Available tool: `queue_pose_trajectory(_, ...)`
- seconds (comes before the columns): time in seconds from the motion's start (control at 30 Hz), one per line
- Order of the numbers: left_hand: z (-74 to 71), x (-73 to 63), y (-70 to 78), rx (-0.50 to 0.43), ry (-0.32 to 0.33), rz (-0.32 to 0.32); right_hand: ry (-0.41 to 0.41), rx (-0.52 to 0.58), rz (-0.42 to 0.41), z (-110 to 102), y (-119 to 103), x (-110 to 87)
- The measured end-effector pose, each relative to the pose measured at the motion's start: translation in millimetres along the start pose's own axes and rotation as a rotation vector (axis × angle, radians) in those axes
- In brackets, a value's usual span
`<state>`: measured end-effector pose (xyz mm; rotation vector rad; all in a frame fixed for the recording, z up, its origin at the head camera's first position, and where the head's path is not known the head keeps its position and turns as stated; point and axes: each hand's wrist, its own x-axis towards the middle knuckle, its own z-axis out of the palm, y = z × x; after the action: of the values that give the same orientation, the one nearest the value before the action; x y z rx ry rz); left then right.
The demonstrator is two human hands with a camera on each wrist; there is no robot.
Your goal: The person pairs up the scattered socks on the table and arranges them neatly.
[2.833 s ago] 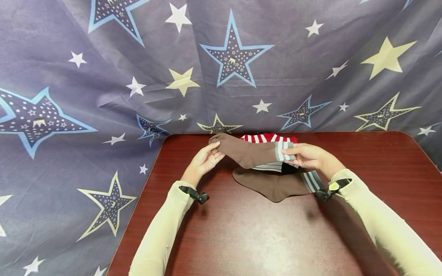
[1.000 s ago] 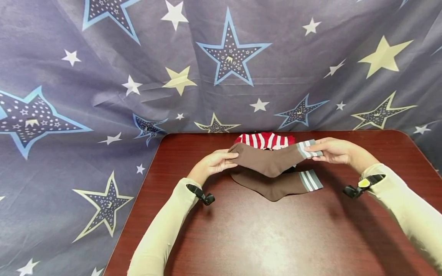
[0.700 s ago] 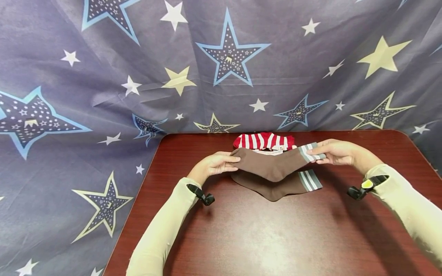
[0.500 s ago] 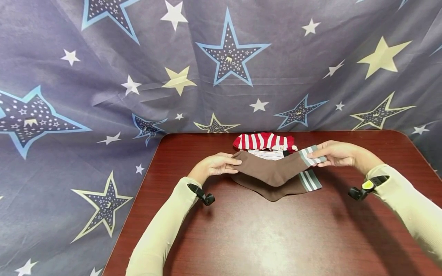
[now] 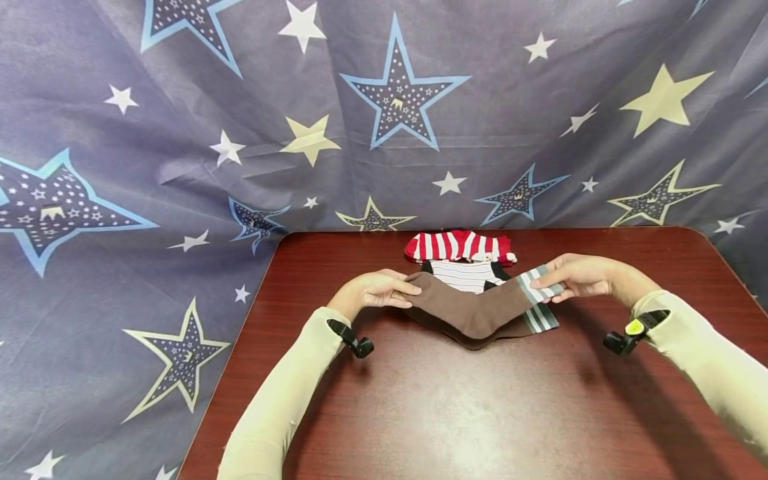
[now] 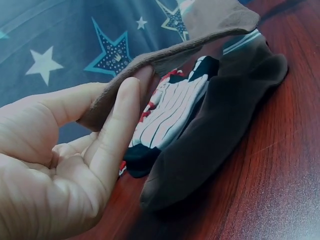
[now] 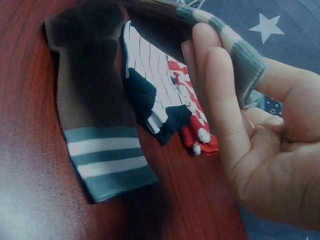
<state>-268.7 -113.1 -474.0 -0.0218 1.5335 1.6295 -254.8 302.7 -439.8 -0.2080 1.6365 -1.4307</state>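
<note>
A brown sock (image 5: 474, 309) with a grey, white-striped cuff sags between my two hands, held above the table. My left hand (image 5: 379, 289) pinches its toe end; in the left wrist view the thumb and fingers (image 6: 117, 117) press the fabric from both sides. At the cuff, my right hand (image 5: 585, 277) pinches the striped band (image 7: 235, 50) between thumb and fingers. Directly beneath lies a matching brown sock (image 7: 92, 95), flat on the table and partly hidden in the head view. Whether the two touch at the heel cannot be told.
Behind them lie white socks (image 5: 459, 275) with thin dark lines and black ends, then red-and-white striped socks (image 5: 459, 247) near the table's back edge. The reddish-brown table (image 5: 420, 413) meets a star-patterned cloth (image 5: 360, 133) at the back and left.
Over the earlier frames my hands have shifted right with the sock, then lowered it toward the matching one. The white socks behind, earlier mostly covered, now show more.
</note>
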Motion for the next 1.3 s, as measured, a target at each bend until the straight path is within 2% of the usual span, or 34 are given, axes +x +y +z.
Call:
queue_pose_trajectory(0.5,1.8,1.8,-2.7,0.059,0.056,-0.06,0.029,0.007,0.042,6,9,4.4)
queue_pose_trajectory(0.87,3.9,2.7,-2.2,0.106,0.076,-0.114,0.0,0.018,0.046,8,16,6.6)
queue_pose_trajectory(1.3,4.2,8.7,-8.5,0.177,0.155,-0.11,0.023,-0.005,0.093,12,22,6.7)
